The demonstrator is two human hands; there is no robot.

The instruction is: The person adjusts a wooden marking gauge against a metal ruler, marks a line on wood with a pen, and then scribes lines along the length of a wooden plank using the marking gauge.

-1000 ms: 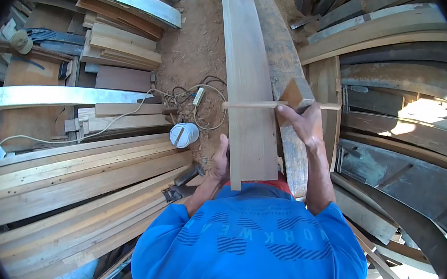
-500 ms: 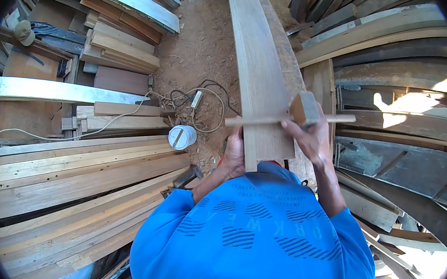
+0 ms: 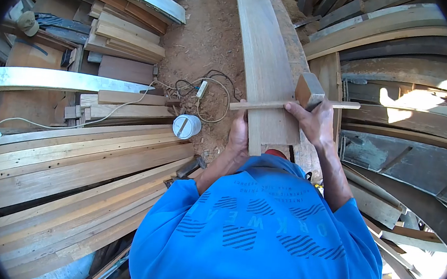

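Observation:
A long plank (image 3: 276, 64) stretches away from my body, its near end close to my shirt. Across it lies a marking gauge, a thin wooden stick (image 3: 270, 106) with a wooden block (image 3: 310, 90) on its right part. My right hand (image 3: 319, 122) is closed around the block and stick, thumb along the stick at the plank's right side. My left hand (image 3: 239, 133) is at the plank's left edge, its thumb against the stick near the left end. The fingers of that hand are partly hidden.
Beneath the plank is a rough wooden beam (image 3: 296, 50). To the left stand a white bucket (image 3: 187, 127), a power strip with a cord (image 3: 202, 89) and stacked boards (image 3: 81, 163). More timber (image 3: 384, 36) leans on the right. Wood shavings cover the dirt floor (image 3: 206, 35).
The whole view has shifted slightly. The stick, blurred before, now shows sharply across the plank. The block in my right hand has tilted and sits a little farther up.

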